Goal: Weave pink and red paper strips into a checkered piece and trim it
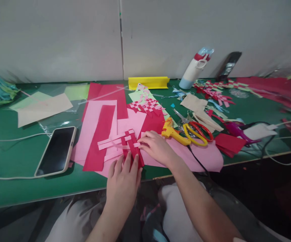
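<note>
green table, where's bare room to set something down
The green table is bare left of the smartphone, between the two white cables, and between the smartphone and front edge. Crowded around the left hand, right hand and woven paper strips, and by the yellow glue gun and scissors.

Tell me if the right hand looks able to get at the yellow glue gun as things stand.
Probably yes: the right hand is close beside the yellow glue gun, with nothing standing between them, though it may first need to leave the pale pink paper strip at its fingertips.
</note>
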The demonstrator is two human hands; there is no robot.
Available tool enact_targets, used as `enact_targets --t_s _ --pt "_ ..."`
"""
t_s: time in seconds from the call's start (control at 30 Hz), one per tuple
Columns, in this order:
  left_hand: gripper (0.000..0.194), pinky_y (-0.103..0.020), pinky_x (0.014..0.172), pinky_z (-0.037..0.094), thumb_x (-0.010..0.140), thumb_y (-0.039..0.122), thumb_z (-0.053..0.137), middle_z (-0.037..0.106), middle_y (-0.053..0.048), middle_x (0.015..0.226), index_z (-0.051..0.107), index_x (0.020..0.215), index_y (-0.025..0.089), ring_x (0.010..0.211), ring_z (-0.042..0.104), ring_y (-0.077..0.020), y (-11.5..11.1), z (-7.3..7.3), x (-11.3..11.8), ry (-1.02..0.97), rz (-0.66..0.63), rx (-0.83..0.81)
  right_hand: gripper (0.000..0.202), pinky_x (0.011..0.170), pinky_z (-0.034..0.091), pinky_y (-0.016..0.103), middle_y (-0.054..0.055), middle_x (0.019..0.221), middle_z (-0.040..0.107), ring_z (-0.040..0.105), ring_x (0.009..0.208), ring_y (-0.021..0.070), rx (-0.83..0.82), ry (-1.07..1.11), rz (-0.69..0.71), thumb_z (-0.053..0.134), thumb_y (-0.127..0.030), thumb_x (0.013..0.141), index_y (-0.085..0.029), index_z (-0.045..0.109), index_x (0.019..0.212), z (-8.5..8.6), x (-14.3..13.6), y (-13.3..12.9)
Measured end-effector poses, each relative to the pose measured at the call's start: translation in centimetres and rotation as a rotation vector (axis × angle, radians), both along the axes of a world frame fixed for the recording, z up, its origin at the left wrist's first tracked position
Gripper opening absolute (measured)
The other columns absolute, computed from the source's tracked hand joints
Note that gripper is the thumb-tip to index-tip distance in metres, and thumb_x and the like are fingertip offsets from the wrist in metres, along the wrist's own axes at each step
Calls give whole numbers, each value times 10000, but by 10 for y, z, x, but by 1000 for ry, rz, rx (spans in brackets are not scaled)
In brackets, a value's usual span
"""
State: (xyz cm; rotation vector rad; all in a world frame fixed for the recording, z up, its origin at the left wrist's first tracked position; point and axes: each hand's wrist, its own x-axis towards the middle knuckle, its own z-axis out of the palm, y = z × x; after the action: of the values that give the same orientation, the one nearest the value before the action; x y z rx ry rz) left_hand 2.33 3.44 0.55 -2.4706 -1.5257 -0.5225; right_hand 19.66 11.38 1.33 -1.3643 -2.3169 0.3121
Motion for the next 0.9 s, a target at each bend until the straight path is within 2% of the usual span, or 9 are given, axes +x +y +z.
enact_targets --t_s 0.13,0.5,0.73,0.9 --pt "321 -409 802 532 906 293 497 667 -115 1220 671 1153 186 1059 625 -306 0 -1 0 30 7 -1 142 830 457 345 63 931 620 541 923 198 17 -4 -1 606 -242 882 -180 696 972 -1 -1 1" --pt "334 -409 820 543 914 288 473 672 -118 1210 681 1143 162 1052 624 -300 1 -1 -2 58 -18 19 157 834 462 339 63 909 616 539 937 207 97 -39 -24 575 -235 901 -173 697 978 -3 -9 8" --pt "314 -433 830 537 903 276 498 679 -129 1189 683 1120 143 1043 621 -311 1 -1 -3 3 -37 4 156 815 454 321 60 936 631 544 955 203 24 -9 -51 588 -227 891 -186 695 996 -3 -10 11" --pt "285 -420 864 508 889 197 507 702 -136 1068 656 1112 103 962 618 -272 10 8 -6 -151 -29 41 249 820 443 315 69 959 643 554 972 208 -53 50 -103 595 -334 889 -194 672 1080 -1 -9 10"
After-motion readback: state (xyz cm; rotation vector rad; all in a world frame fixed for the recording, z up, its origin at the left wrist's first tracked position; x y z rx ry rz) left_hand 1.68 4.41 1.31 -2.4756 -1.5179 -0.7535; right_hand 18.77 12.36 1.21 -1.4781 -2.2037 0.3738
